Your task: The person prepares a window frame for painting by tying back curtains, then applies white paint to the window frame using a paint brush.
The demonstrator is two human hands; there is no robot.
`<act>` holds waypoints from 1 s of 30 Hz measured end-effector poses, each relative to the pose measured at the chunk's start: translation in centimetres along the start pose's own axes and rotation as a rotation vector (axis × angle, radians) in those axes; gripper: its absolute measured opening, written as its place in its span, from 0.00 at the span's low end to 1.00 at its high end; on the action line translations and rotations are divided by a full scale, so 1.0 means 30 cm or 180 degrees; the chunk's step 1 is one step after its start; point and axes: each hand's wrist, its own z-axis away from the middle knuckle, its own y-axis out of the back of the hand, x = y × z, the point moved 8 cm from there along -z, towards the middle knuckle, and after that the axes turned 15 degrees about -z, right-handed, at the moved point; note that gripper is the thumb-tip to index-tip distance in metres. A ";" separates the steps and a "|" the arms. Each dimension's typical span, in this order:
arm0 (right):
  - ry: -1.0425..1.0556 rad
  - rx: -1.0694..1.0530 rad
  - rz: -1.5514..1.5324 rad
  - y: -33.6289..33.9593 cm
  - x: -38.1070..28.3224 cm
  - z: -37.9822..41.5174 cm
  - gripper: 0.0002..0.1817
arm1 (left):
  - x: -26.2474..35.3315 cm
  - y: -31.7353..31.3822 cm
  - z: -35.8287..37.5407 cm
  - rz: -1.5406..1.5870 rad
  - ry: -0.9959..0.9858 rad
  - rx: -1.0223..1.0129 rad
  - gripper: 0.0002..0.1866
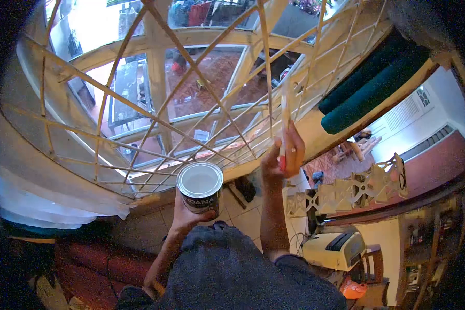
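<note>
My left hand [186, 217] is wrapped round a dark paint can [200, 199] and holds it upright in front of my chest. Inside its silvery rim shows a pale, whitish surface, and light lettering runs across the label. Raised higher on the right, my right hand [288, 152] has its fingers closed on a slim paintbrush [283, 161] with a red handle end. The brush's upper part points upward and is blurred against the window grille [217, 101]. The diamond-patterned bars of this cream grille stand just beyond both hands.
Behind the grille are window panes with an outdoor area visible through them. Rolled dark green fabric [372, 88] lies at upper right. White curtain [62, 191] hangs at left above a red sofa [98, 268]. A cream toaster-like appliance [335, 250] stands at lower right.
</note>
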 end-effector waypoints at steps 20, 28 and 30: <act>-0.0449 0.0254 0.0124 -0.001 0.086 0.165 0.10 | -0.011 0.021 -0.007 0.0005 0.0009 -0.0100 0.57; -0.0536 -0.0063 0.0357 -0.100 0.175 0.302 0.11 | -0.035 0.022 0.012 -0.0278 0.0013 -0.0028 0.57; -0.0770 -0.0342 0.0627 -0.075 0.232 0.379 0.10 | -0.015 0.028 0.009 -0.0400 -0.0056 -0.0028 0.58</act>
